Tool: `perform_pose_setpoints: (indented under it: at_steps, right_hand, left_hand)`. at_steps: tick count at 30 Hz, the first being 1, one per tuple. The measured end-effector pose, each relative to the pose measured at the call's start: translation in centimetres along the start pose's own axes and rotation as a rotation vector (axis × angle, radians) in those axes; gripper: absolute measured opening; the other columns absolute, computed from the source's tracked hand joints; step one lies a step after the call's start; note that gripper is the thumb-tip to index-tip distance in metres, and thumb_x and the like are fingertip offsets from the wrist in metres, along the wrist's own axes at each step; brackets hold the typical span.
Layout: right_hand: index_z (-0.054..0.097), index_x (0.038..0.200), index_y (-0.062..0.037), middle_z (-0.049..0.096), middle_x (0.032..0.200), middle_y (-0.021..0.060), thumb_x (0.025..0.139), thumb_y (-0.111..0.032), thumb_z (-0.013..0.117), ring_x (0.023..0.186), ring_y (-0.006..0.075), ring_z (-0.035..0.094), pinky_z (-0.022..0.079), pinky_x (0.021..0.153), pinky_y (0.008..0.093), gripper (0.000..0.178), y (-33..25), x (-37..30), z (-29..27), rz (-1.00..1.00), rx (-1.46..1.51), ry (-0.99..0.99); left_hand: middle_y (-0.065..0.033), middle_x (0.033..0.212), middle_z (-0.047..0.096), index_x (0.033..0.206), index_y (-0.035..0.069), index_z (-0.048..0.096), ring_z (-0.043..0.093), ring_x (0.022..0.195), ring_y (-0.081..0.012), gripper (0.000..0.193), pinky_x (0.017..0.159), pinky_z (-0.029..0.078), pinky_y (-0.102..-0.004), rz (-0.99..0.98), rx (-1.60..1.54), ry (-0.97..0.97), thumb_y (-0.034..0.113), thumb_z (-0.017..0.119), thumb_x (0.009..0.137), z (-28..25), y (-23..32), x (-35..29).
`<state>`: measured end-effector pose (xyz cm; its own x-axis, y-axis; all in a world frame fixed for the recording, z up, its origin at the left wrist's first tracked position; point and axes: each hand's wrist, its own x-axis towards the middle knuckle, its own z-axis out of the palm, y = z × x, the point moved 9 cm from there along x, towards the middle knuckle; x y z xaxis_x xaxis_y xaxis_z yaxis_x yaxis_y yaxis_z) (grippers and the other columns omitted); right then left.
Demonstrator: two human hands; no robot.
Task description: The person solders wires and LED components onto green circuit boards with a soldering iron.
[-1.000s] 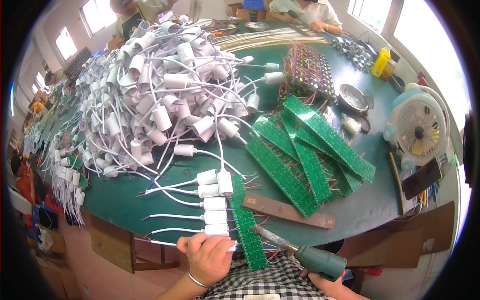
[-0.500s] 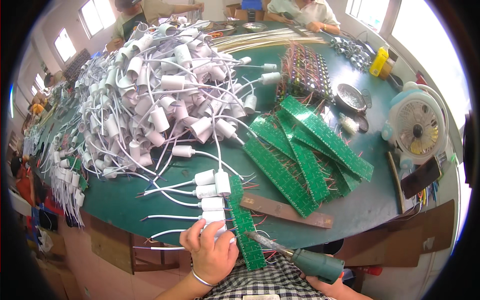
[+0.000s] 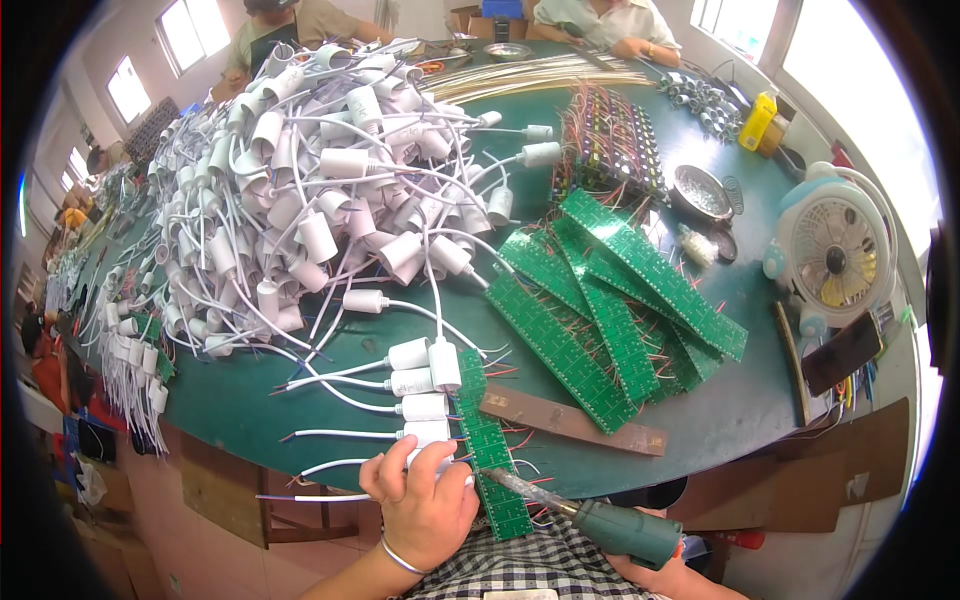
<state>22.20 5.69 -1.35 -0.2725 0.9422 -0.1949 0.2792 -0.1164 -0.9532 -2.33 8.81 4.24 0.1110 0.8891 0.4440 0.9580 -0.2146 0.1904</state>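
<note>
My left hand (image 3: 425, 505) curls its fingers over a white lamp socket at the near end of a row, mostly hiding it; a white cable (image 3: 335, 497) runs out to its left. Beside the fingers lies a long green circuit board strip (image 3: 486, 432), reaching over the table edge towards my checkered apron. More white sockets (image 3: 423, 407) line the strip's left side, cables pointing left. My right hand (image 3: 648, 576) grips a green-handled soldering iron (image 3: 628, 532), its tip resting at or just above the strip near my left fingertips. Thin red wires stick out along the strip's right side.
A large heap of white sockets (image 3: 318, 238) covers the table's left. Stacked green boards (image 3: 610, 310), a brown bar (image 3: 570, 420), a round metal dish (image 3: 703, 192), a fan (image 3: 835, 250) and a phone (image 3: 843, 355) are to the right. Two people sit across the table.
The soldering iron has moved slightly left, its tip shifting along the strip. The cable by my left hand has slid a little left. A person across the table has lowered an arm.
</note>
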Motion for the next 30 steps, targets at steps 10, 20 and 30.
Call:
perform_pose_setpoints:
  at_steps: [10, 20, 30]
  right_hand:
    - [0.048, 0.122, 0.003, 0.06, 0.112, 0.0173, 0.07, -0.009, 0.08, 0.1, 0.0243, 0.06, 0.048, 0.086, 0.036, 0.062, -1.6, 0.6, 0.2, -0.104, -0.026, -0.021]
    - [0.051, 0.119, 0.0038, 0.064, 0.107, 0.0161, 0.071, -0.011, 0.078, 0.095, 0.0218, 0.063, 0.05, 0.083, 0.0348, 0.057, -2.3, 1.0, 0.2, -0.177, -0.049, -0.025]
    - [0.052, 0.118, 0.0041, 0.063, 0.108, 0.0167, 0.071, -0.011, 0.077, 0.095, 0.023, 0.063, 0.05, 0.083, 0.0352, 0.055, -2.6, 0.9, 0.0, -0.221, -0.071, -0.024]
  left_hand:
    - [-0.0019, 0.115, 0.049, 0.083, 0.012, 0.062, 0.033, 0.118, -0.0306, 0.02, 0.09, 0.025, -0.0482, -0.017, 0.025, -0.008, 0.013, 0.068, 0.064, -0.2, 0.1, 0.3]
    - [-0.0049, 0.114, 0.049, 0.082, 0.013, 0.062, 0.035, 0.117, -0.0337, 0.02, 0.09, 0.024, -0.0496, -0.005, 0.019, -0.017, 0.008, 0.066, 0.064, 0.0, 0.2, 0.4]
    - [-0.0023, 0.113, 0.05, 0.083, 0.012, 0.062, 0.035, 0.117, -0.0306, 0.018, 0.088, 0.025, -0.0485, -0.012, 0.037, -0.01, 0.012, 0.067, 0.065, -0.1, 0.2, 0.4]
